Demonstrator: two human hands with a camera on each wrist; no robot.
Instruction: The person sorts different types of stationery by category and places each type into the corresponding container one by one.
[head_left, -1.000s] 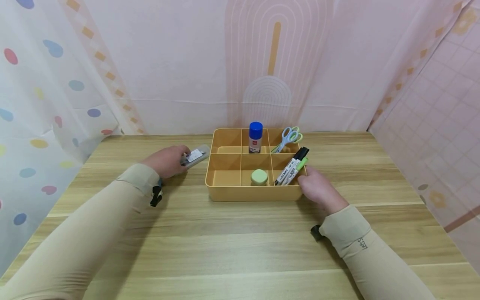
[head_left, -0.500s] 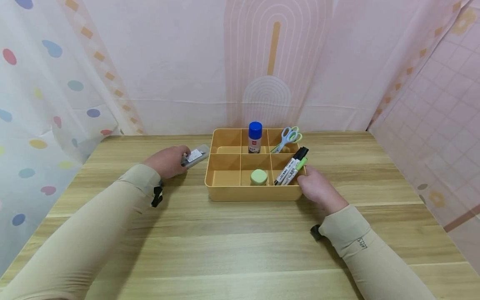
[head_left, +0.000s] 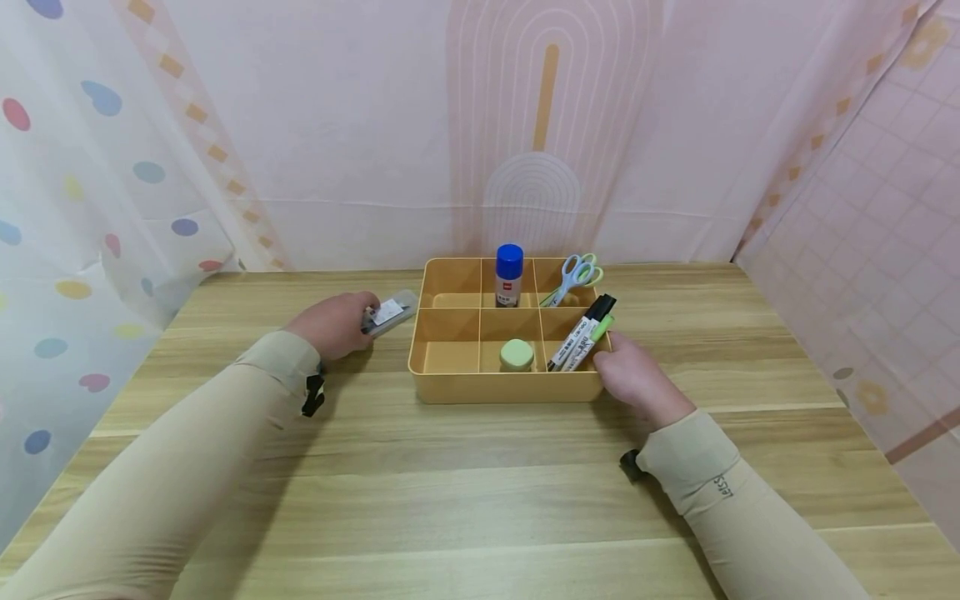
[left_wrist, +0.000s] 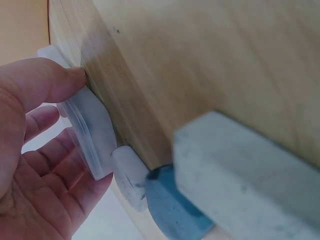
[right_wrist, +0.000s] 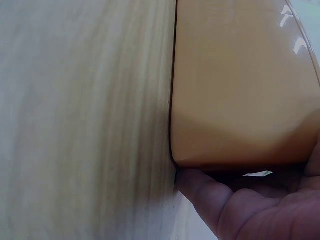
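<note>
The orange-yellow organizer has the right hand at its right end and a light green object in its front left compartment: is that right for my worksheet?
Not quite: the head view shows the light green object in the front middle compartment, not the front left. The right hand is at the right end of the orange-yellow organizer.

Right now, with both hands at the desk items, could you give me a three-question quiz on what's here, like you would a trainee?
1. Multiple choice: what does the left hand hold?
A) the scissors
B) a flat translucent case with a white label
C) nothing

2. True or false: the blue-capped bottle stands in the back middle compartment of the organizer.

3. Fill the gap: the compartment nearest the right hand holds ____.

Key:
1. B
2. True
3. markers
</note>
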